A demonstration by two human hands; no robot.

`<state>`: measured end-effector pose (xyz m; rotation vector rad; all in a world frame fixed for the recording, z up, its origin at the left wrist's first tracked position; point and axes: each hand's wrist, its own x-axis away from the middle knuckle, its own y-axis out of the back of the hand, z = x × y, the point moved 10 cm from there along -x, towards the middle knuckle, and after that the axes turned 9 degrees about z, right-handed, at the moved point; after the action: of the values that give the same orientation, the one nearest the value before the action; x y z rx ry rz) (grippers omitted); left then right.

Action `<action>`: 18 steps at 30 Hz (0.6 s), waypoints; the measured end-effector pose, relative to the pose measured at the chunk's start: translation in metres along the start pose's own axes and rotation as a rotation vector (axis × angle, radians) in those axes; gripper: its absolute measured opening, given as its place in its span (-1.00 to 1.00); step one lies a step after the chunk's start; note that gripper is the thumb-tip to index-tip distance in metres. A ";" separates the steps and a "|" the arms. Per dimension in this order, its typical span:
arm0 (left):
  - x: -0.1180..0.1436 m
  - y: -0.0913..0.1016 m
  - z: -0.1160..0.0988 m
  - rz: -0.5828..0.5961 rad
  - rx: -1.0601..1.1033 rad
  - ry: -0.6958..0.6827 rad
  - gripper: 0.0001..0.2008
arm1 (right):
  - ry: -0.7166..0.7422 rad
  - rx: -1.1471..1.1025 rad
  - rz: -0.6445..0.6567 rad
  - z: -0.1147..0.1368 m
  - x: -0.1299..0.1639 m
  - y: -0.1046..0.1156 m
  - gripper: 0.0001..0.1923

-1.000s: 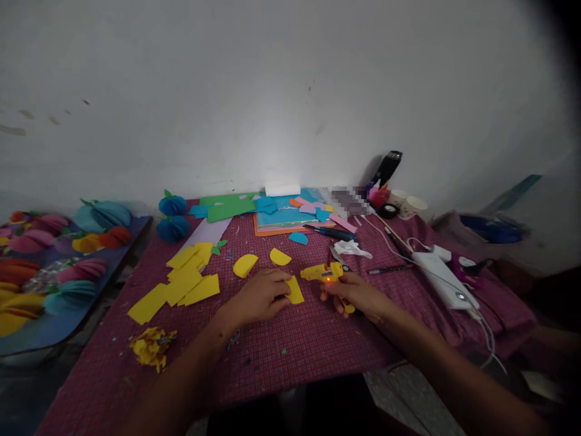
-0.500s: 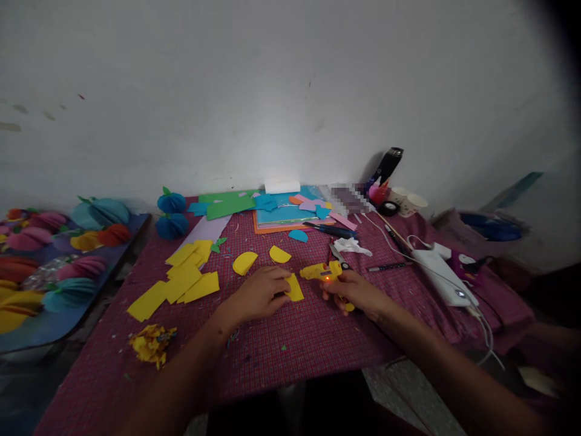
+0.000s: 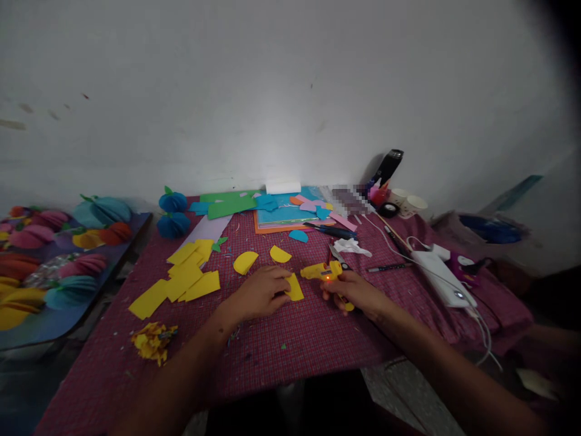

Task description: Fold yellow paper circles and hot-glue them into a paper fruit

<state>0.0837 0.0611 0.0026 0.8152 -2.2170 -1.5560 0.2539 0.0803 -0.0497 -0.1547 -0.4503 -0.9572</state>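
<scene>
My right hand (image 3: 356, 293) is wrapped round the grip of a small yellow glue gun (image 3: 322, 272). Its nozzle points left and an orange light glows on its body. My left hand (image 3: 263, 292) has its fingers bent over the left part of a yellow paper piece (image 3: 296, 289) lying on the table, gripping it there; the fingers hide that side of the piece. Just beyond are two yellow half-round folded papers, one to the left (image 3: 246, 262) and one to the right (image 3: 280, 254). Several yellow paper rectangles (image 3: 184, 280) lie in an overlapping pile farther left.
Behind the glue gun lie scissors (image 3: 338, 255), white tissue (image 3: 351, 246) and a utility knife (image 3: 336, 231). A white power strip (image 3: 442, 278) with cables stands right. Blue paper pumpkins (image 3: 173, 224) sit back left; crumpled yellow paper (image 3: 153, 343) lies front left. Coloured sheets (image 3: 285, 212) line the back.
The view has shifted very slightly. Both hands, the glue gun and the yellow paper piece stay in practically the same places.
</scene>
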 end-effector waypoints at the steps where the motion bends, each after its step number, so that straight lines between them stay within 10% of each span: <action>1: 0.000 0.000 0.000 -0.003 -0.002 0.003 -0.85 | 0.000 -0.001 0.001 -0.001 0.000 0.000 -0.69; 18: 0.000 0.005 0.000 -0.046 -0.013 -0.008 -0.91 | -0.015 -0.016 -0.008 0.002 0.002 -0.001 -0.69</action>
<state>0.0821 0.0619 0.0077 0.8638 -2.2058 -1.5954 0.2536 0.0788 -0.0469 -0.1750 -0.4569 -0.9685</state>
